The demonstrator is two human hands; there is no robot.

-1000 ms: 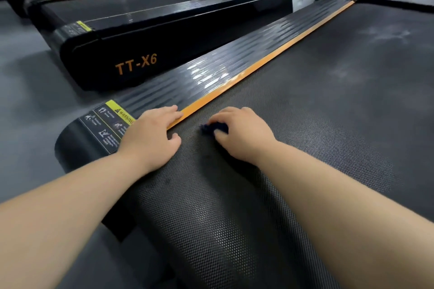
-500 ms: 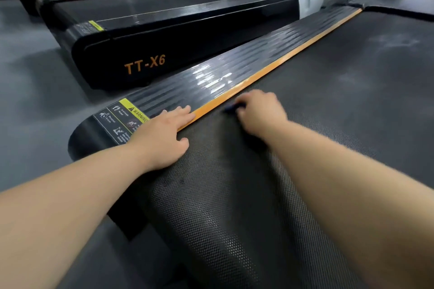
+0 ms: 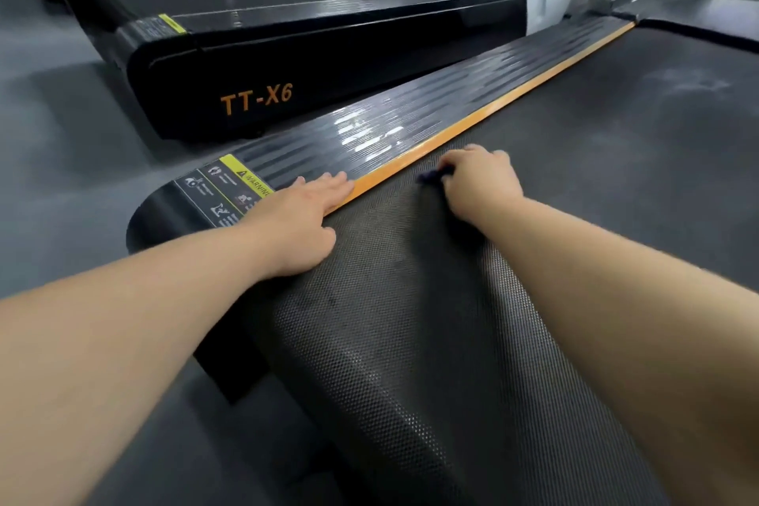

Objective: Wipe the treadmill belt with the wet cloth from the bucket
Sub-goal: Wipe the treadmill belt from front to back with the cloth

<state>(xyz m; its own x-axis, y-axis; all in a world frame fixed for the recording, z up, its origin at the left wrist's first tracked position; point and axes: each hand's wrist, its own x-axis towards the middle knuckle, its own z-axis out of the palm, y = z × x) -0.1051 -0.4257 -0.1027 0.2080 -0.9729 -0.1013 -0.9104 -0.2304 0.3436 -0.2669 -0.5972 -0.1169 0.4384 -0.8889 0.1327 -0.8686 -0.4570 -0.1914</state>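
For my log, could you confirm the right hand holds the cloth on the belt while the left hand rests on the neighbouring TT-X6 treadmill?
Not quite: the head view shows the left hand resting on this treadmill's own side rail; the right hand does hold the cloth on the belt.

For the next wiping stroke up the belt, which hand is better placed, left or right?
Right. The right hand grips the dark cloth against the belt, so it can probably sweep onward. The left hand lies flat across the side rail and belt edge, holding nothing.
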